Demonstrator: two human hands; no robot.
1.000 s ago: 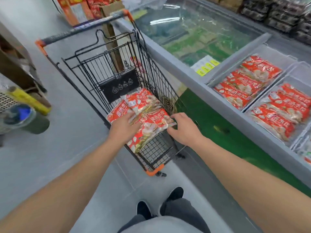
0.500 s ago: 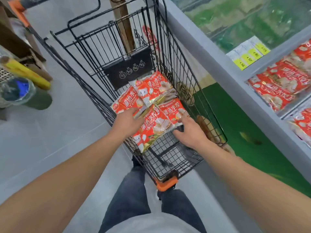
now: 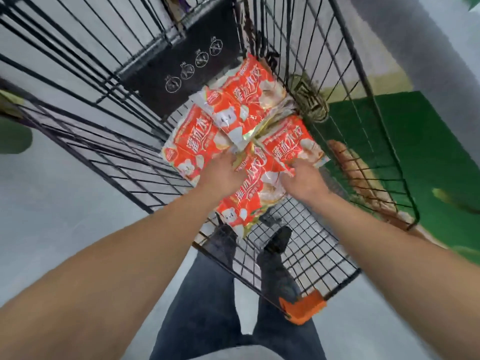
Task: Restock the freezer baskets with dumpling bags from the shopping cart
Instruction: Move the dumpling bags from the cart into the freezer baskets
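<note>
1. Left hand (image 3: 220, 175) is down in the shopping cart (image 3: 306, 258), lying on top of the near dumpling bag (image 3: 249, 196). Its fingertips are hidden behind the hand, so I honestly can't tell if it's pinching the film or just resting there.
2. Right hand (image 3: 302, 183) is at the same bag's right side, fingers curled toward the edge of the right-hand bag (image 3: 291, 144). Whether it has actually got a grip, can't tell either.
3. Where the stock is: four red bags piled on the cart's wire floor, with a left bag (image 3: 192, 144) and a top bag (image 3: 244, 100) lying over the others.
4. Handling guess: glossy film, so probably slippery, with loose lumpy contents that shift and sag. Not fragile-looking, but the bags are floppy.
5. I'd grab across the short ends or scoop underneath, not pinch a corner seal.
6. The overlapping ones might slide off when the near bag lifts.
</note>
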